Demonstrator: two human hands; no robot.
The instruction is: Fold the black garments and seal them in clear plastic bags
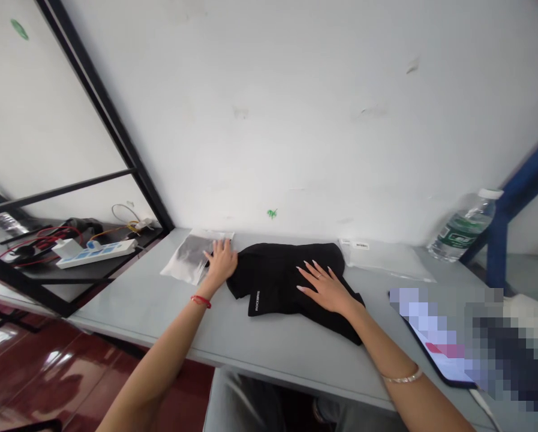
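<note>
A black cloth garment (277,276) with small white lettering near its front left corner lies spread on the grey table (170,318). My right hand (325,288) rests flat on the garment's right part, fingers spread. At the garment's left end is my left hand (222,261), its fingers apart and stretched over the edge of a clear plastic bag (185,255) with something dark showing in it. Whether the left fingertips touch the bag or the cloth edge, I cannot tell. Behind the garment on the right lies another clear plastic bag (385,259) with a small label.
A water bottle (464,231) leans at the back right by a blue post (498,240). A phone (435,342) with a white cable lies at the right, partly blurred out. Beyond the black frame (116,126) on the left are a power strip (98,253) and wires.
</note>
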